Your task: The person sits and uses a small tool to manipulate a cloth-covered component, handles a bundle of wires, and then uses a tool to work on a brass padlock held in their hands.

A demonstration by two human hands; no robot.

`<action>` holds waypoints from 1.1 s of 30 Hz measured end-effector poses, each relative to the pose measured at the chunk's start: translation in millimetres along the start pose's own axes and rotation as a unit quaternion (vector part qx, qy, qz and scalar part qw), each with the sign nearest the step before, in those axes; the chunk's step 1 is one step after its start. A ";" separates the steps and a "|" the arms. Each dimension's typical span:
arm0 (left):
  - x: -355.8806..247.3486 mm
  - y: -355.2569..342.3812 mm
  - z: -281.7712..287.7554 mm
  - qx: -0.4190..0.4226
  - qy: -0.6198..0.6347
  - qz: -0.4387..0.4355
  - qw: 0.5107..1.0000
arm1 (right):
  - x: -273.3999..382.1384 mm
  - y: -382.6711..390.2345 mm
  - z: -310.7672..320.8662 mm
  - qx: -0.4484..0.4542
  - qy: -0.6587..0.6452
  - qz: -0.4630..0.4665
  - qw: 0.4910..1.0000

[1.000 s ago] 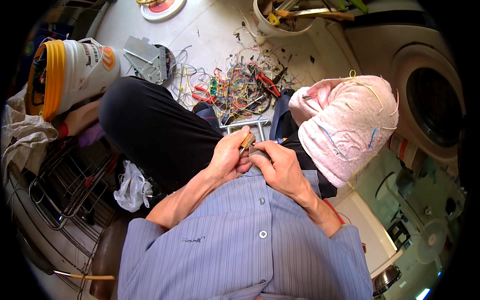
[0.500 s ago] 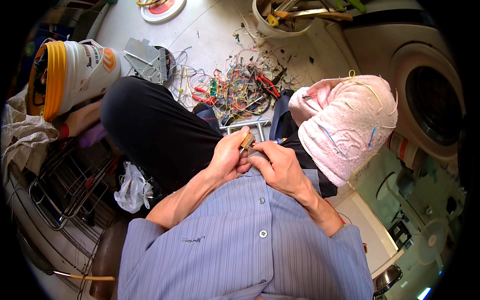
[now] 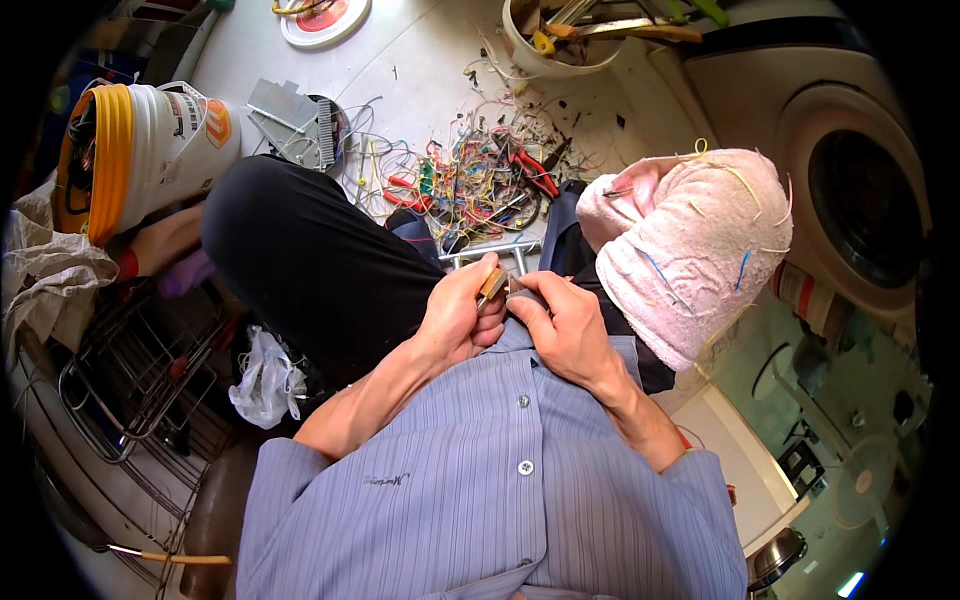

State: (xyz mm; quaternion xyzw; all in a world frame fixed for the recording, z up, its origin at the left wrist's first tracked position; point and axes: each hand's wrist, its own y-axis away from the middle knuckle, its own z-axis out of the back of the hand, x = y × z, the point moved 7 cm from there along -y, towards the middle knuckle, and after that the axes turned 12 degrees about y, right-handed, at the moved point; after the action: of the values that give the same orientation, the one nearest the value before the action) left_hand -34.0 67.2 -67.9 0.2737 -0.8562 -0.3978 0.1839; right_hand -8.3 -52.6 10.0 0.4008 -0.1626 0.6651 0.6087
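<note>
My left hand is closed round a small tan-and-metal block, held upright between thumb and fingers in front of my shirt. Just right of it, my right hand pinches a thin grey piece, too small to identify. A narrow gap separates the two hands. Beyond them on the floor lies a tangled heap of coloured wires. Red-handled pliers rest on the heap's right side, and another red-handled tool lies at its left.
A pink towel with wire scraps covers my right knee. At the left a white bucket lies tipped near a grey metal part. A tool bucket stands at the back, a washing machine at the right, a wire rack at the left.
My right hand has shifted slightly right with the thin grey piece, away from the block, widening the gap. My left hand stays nearly in place.
</note>
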 end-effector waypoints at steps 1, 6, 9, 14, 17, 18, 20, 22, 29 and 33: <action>0.0 0.1 0.6 -0.010 -0.006 0.002 1.000 | 2.8 1.6 -0.7 0.003 0.003 0.021 1.000; 0.3 6.6 -1.7 -0.061 -0.048 0.001 0.997 | 7.9 5.5 -5.3 0.018 0.005 0.042 0.999; 0.8 0.2 0.7 -0.004 -0.019 -0.009 1.000 | -2.0 -0.7 -1.5 0.009 -0.027 -0.032 0.999; 6.1 -2.5 5.5 -0.006 0.037 0.030 0.999 | 3.6 3.5 -3.3 0.026 -0.025 0.007 0.999; 6.8 -1.1 5.4 0.007 0.072 0.047 0.996 | 6.8 5.3 -1.9 0.032 -0.024 0.022 0.999; 7.3 -0.8 4.5 0.014 0.082 0.052 0.995 | 8.9 5.7 -0.7 0.033 -0.023 0.028 0.999; 7.3 -1.1 6.9 0.007 0.082 0.053 0.995 | 13.2 5.9 1.0 0.033 -0.020 0.041 0.998; 8.7 -1.1 7.6 -0.003 0.078 0.052 0.996 | 13.6 6.8 1.0 0.015 -0.015 0.061 0.998; 5.7 2.9 5.6 -0.060 0.047 0.035 0.996 | 14.0 7.3 -3.5 0.022 0.001 0.074 0.997; 4.4 1.9 6.1 -0.076 0.025 0.013 0.997 | 16.6 6.2 -3.8 0.022 0.022 0.084 0.996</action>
State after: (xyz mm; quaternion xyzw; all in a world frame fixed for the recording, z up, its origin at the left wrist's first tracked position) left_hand -41.3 69.0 -69.7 0.2576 -0.8223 -0.4518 0.2308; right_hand -14.4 -39.9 21.5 0.3840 -0.1676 0.7261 0.5452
